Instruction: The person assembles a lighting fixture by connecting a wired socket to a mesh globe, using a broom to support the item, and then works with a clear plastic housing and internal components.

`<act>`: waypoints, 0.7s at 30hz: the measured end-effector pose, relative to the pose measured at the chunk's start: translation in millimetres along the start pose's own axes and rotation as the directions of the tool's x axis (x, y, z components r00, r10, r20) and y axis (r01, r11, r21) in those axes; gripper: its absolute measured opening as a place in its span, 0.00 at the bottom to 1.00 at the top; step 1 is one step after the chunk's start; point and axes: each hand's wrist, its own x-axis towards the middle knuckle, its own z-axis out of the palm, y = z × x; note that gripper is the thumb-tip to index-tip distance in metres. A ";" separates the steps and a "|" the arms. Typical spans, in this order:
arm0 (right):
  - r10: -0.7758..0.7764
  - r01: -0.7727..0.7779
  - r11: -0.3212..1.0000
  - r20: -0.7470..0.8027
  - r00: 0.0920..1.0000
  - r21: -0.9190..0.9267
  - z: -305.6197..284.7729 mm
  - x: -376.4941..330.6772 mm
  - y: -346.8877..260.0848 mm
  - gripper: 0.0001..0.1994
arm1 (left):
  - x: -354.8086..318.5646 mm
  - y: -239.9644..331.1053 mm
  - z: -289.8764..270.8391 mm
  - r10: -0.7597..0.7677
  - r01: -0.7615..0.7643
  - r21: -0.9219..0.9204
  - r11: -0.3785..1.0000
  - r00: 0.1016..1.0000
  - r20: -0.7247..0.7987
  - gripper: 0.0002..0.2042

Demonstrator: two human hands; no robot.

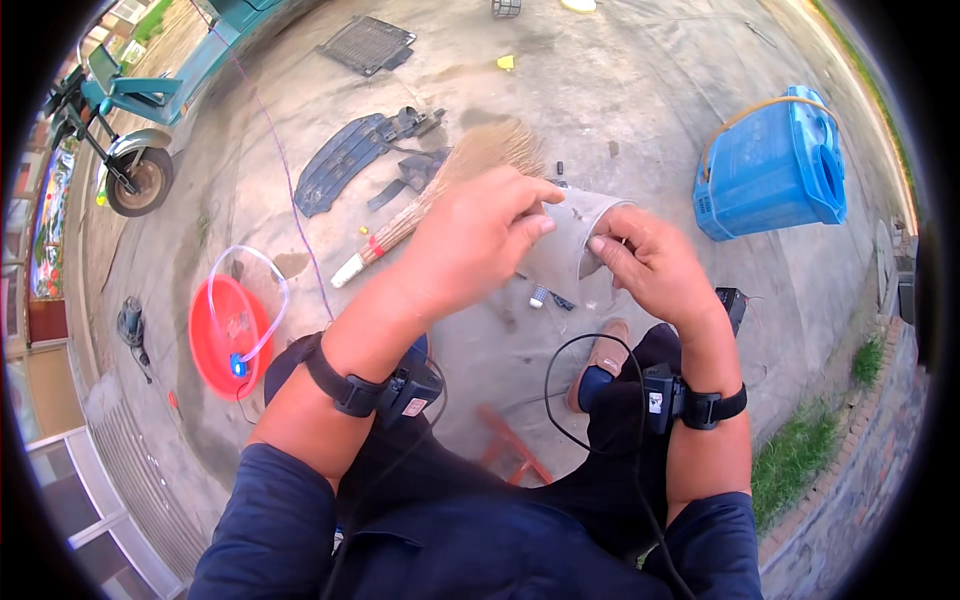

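A pale grey, wide tube-shaped piece is held up in front of me, its round open end toward the right. My right hand grips the rim, thumb outside and fingers reaching into the opening. At the tube's left side, my left hand has its thumb and forefinger drawn close together in a loose pinch. Whatever may be between those fingertips is too small to make out. Beyond the left hand lies a straw broom on the ground. Below the tube is a small white-capped item.
To the left stands a red basin with a clear hose. Dark plastic parts and a black grille lie farther off. A blue jerrycan-like container stands right; a three-wheeler is at far left.
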 end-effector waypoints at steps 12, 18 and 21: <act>-0.079 0.103 0.987 0.181 0.980 -0.126 2.8 -0.9 -6.5 0.06 | -7.7 -0.8 6.5 0.129 -0.178 0.227 0.957 0.968 0.217 0.04; -0.094 0.104 0.993 0.152 0.984 -0.057 9.5 -1.6 -3.8 0.07 | -12.0 -8.1 17.1 0.163 -0.183 0.138 0.973 0.976 0.144 0.04; -0.119 0.124 0.992 0.160 0.980 -0.020 12.5 -0.2 -3.1 0.07 | -15.0 -11.6 21.0 0.142 -0.155 0.109 0.982 0.983 0.120 0.04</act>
